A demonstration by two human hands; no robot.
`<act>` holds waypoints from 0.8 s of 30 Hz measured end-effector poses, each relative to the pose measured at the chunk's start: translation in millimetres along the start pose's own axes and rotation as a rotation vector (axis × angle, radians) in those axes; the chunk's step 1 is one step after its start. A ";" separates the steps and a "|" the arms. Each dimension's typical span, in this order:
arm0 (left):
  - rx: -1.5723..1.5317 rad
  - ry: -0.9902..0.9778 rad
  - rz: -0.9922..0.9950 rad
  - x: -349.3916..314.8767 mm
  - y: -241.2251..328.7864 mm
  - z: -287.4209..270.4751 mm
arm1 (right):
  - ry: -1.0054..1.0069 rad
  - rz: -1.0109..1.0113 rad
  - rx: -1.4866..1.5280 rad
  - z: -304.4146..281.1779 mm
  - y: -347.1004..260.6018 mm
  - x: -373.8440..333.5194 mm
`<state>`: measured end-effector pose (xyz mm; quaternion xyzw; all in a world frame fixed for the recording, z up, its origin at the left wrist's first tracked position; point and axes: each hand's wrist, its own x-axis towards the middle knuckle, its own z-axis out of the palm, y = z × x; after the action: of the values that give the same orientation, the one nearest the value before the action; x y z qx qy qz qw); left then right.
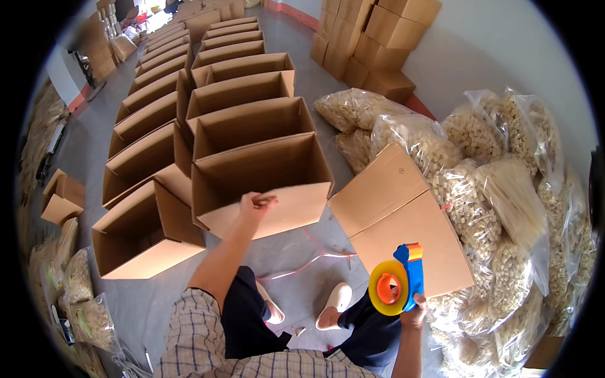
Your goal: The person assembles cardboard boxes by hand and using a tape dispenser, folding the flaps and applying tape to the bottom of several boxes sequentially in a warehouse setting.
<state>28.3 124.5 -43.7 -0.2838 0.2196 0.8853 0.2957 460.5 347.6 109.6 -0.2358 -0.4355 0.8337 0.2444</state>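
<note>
side boxes: open cardboard boxes (142, 233) in rows on the left, running up the floor – well apart from both hands.
left hand: left hand (257, 205) reaches forward, fingers pinched narrow on the top edge of the front flap (277, 211) of the nearest box.
nearest box: open cardboard box (258, 173) straight ahead, upright, mouth open, flap folded out toward the person.
box handling: likely light and stiff, corrugated; the flap bends only at its crease – best taken at the free edge, as the left hand has it.
floor: pink strap (309, 259) lies loose on the grey floor between box and feet.
flat cardboard: flattened carton (403, 220) leans on the bags, just right of the nearest box.
right hand: right hand (413, 312) closed around the handle of the tape dispenser (397, 283), held low, well apart from the box.
dispenser handling: rigid plastic, blue body, yellow and orange roll; looks light; grip at the handle, clear of the cutter end.
bags: clear bags (504, 189) of pale filling heaped at right.
</note>
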 end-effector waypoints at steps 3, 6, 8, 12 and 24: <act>0.035 0.156 -0.012 29.7 21.4 52.1 | 0.076 0.053 0.044 -6.3 7.8 6.6; 0.174 -0.329 0.069 82.3 87.3 53.6 | 0.069 0.110 0.113 -11.7 11.6 10.6; 0.150 -0.432 0.210 106.0 95.1 66.2 | 0.037 0.143 0.139 -12.1 5.9 13.0; 0.191 -0.398 0.427 80.6 74.4 126.1 | 0.167 0.084 0.119 -2.3 7.5 14.3; 1.810 -1.484 0.867 -33.8 -247.4 186.8 | 0.137 0.030 0.359 -16.2 8.0 10.1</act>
<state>141.5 395.3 61.7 0.6848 0.6054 0.3871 0.1211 461.0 359.7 92.7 -0.2513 -0.2586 0.8835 0.2990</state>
